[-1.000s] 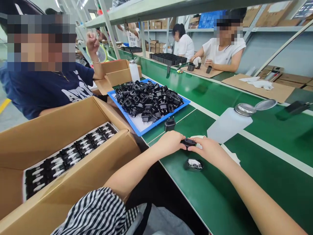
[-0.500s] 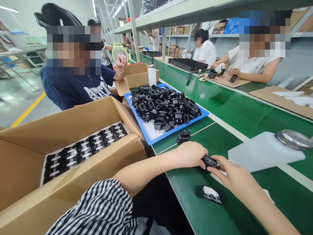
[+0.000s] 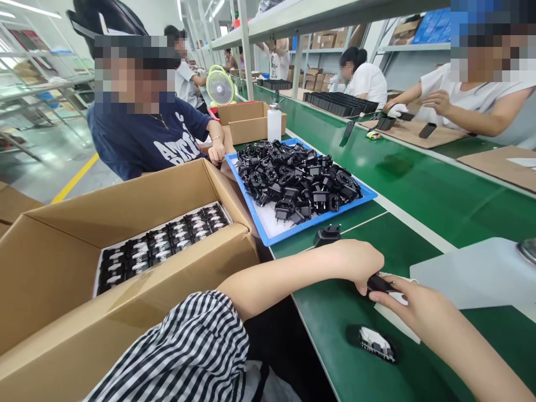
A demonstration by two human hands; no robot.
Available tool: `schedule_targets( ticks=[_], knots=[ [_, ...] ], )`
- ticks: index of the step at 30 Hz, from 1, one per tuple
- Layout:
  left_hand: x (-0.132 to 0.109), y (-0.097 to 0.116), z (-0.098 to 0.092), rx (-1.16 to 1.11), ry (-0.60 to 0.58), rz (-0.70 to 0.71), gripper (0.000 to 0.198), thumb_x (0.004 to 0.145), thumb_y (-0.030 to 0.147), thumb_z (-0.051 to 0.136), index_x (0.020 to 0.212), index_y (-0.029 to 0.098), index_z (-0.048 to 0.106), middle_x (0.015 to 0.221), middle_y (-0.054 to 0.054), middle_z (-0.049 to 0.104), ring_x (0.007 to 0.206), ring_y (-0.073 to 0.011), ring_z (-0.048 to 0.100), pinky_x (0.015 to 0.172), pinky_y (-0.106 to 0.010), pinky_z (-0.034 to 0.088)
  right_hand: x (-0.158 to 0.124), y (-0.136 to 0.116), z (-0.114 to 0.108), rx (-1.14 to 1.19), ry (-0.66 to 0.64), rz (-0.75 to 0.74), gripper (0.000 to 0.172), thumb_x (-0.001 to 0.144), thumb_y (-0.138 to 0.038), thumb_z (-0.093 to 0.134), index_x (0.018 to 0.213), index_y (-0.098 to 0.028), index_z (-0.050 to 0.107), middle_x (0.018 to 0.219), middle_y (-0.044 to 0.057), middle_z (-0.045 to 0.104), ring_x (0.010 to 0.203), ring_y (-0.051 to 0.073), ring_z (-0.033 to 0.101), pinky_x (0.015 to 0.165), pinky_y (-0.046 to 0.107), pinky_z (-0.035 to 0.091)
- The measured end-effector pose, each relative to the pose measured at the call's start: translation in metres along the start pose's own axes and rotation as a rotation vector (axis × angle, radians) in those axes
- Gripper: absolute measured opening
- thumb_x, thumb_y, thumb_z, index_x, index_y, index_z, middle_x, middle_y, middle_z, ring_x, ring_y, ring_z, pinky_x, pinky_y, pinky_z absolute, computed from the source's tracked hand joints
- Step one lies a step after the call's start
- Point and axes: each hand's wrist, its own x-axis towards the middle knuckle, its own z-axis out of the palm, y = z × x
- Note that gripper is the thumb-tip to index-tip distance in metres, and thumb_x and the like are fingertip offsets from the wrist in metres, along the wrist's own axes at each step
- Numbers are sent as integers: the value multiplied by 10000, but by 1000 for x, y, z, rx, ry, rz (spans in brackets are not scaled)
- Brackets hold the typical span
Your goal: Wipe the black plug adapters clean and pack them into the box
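Observation:
My left hand (image 3: 360, 265) and my right hand (image 3: 412, 307) both grip a small black plug housing (image 3: 379, 284) just above the green belt (image 3: 419, 201). A white cloth (image 3: 397, 318) lies under them. In front of my hands lies an open black housing with a white board inside (image 3: 376, 343). One black plug adapter (image 3: 327, 234) stands on the belt beside a blue tray (image 3: 268, 234) heaped with several black plug parts (image 3: 297, 178).
A cardboard box (image 3: 138, 279) at my left holds rows of packed black parts (image 3: 163, 240). A white dispenser bottle (image 3: 473, 273) lies at the right. A person in a dark blue shirt (image 3: 146, 139) sits behind the box; others work across the belt.
The view has swung left and down. My hands keep hold of the black housing and appear lower right in the picture. The person in blue has lowered a raised hand to the tray's edge.

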Motion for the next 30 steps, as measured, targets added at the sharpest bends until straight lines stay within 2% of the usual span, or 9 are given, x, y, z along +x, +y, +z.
schedule_targets(
  ticks=[3, 7, 9, 14, 16, 18, 22, 27, 30],
  knots=[
    [1, -2, -1, -19, -3, -11, 245, 557, 293, 624, 711, 104, 601, 554, -48, 557, 552, -163, 519, 435, -219, 323, -1, 1, 2, 34, -35, 0, 665, 637, -709, 196, 753, -183, 586, 584, 80, 574, 458, 217, 528, 347, 284, 389],
    [-1, -5, 7, -34, 28, -47, 285, 572, 326, 604, 763, 115, 594, 625, -44, 579, 584, -164, 519, 432, -220, 316, -5, -5, 6, 41, 24, 39, 617, 668, -650, 215, 778, -157, 570, 553, 87, 564, 455, 233, 525, 360, 303, 386],
    [-4, -9, 15, -74, 87, -24, 300, 593, 345, 582, 793, 122, 587, 665, -34, 588, 610, -155, 520, 443, -215, 320, -6, -9, 4, 55, 33, 77, 612, 632, -660, 235, 756, -159, 563, 544, 88, 564, 453, 249, 525, 363, 324, 385],
    [-16, -13, 31, -176, 262, -46, 337, 634, 345, 539, 919, 164, 552, 778, -15, 598, 693, -139, 535, 510, -201, 356, -8, -12, -6, 263, -100, 195, 436, 526, -561, 419, 757, -203, 510, 607, 44, 603, 590, 261, 566, 489, 328, 443],
    [-19, -8, 27, -134, 245, -67, 333, 633, 320, 543, 921, 153, 549, 769, -26, 598, 699, -154, 539, 502, -210, 361, -7, -12, -9, 274, -71, 208, 368, 517, -533, 442, 698, -217, 493, 635, 39, 610, 609, 262, 568, 484, 322, 444],
    [-19, -1, 18, -70, 171, -84, 297, 617, 284, 563, 868, 125, 568, 747, -52, 598, 698, -179, 541, 487, -224, 369, -5, -10, -10, 227, -66, 187, 314, 527, -518, 446, 631, -225, 486, 630, 32, 608, 595, 260, 567, 457, 318, 436],
    [-8, 15, 1, -27, 16, -146, 179, 576, 146, 589, 747, 96, 595, 679, -95, 587, 641, -191, 547, 480, -235, 391, -1, -6, -8, 115, -170, 169, 236, 571, -457, 452, 577, -231, 516, 540, 6, 579, 521, 234, 553, 426, 305, 424],
    [-1, 20, 2, -47, 48, -169, 97, 620, 123, 527, 686, 103, 596, 684, -106, 580, 645, -191, 546, 499, -250, 410, -9, -5, -2, -16, -84, 138, 274, 665, -434, 421, 722, -203, 557, 581, 32, 577, 523, 229, 546, 432, 294, 415],
    [-11, 8, 19, -78, 185, -140, 169, 614, 200, 569, 745, 96, 590, 697, -87, 585, 685, -195, 545, 568, -265, 421, -8, -11, -1, -96, -22, 111, 248, 684, -368, 436, 778, -185, 575, 658, 54, 591, 579, 238, 554, 461, 299, 421]
  ],
)
